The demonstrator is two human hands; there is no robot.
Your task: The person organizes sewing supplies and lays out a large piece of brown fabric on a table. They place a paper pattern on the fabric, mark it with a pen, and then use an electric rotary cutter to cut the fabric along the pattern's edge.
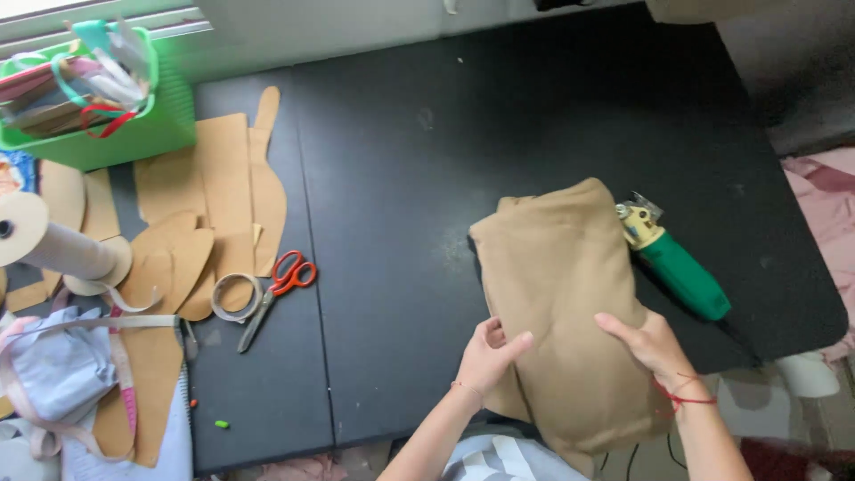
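Green plastic basket (134, 134) stuffed with tapes and strips sits at the far left corner of the black worktop (401, 178), out of the way, with flat tan cardboard pattern pieces (214, 196) spread just beside it where they can lie flat. Nearer the edge, a cardboard-cored roll of pale material (53, 245) lies on its side, and orange-handled scissors (272, 289) rest beside a small coil of beige tape (236, 297), within easy reach. Toward the middle right, a folded piece of tan woollen fabric (561, 294) lies on the worktop, its near end hanging over the front edge. The left hand (490, 352) pinches the cloth's left edge, thumb on top and fingers (492, 335) closed on it; the right hand (655, 343) presses flat on the right side, fingers together but gripping nothing (it seems to steady the fold). Just beside the fabric's far right corner lies a green-bodied handheld electric cutter (681, 267), parked clear of the hands.
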